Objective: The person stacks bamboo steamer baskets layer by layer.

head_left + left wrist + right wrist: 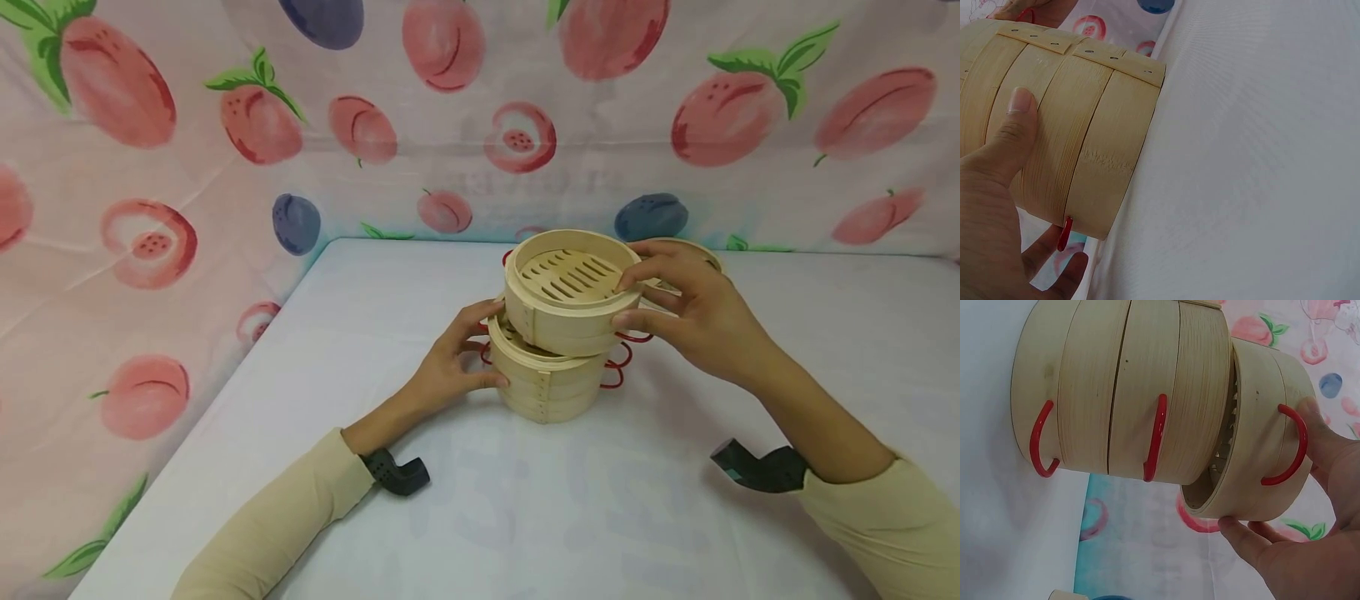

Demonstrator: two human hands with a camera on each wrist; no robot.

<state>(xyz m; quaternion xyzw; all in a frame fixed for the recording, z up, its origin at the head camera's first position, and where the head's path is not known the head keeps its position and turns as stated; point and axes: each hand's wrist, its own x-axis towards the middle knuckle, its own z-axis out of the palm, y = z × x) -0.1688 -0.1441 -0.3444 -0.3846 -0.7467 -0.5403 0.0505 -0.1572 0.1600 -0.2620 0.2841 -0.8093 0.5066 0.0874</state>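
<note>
Nearest to me lie the person's two forearms in pale beige sleeves, reaching in over a white tabletop. A black device sits at the left wrist, and a second black device at the right one.

Beyond the cuffs, the left hand grips the lower steamer stack from its left side, thumb laid along the bamboo wall and fingers reaching round behind. That stack stands upright on the cloth-white surface, stapled seams facing the person; on its right side are two red handles, one above the other.

Over it, the right hand grasps the upper steamer basket, thumb against the outer wall and fingers at the rim. This basket sits tilted and off-centre above the stack, its slotted floor in plain sight. From the right wrist, a wedge-shaped gap shows between the two, and the basket bears a red loop of its own.

Just behind the right hand there's a round bamboo piece, mostly hidden by the fingers. Farthest off hangs a pinkish backdrop printed with peaches, dark blue plums and green leaves.
</note>
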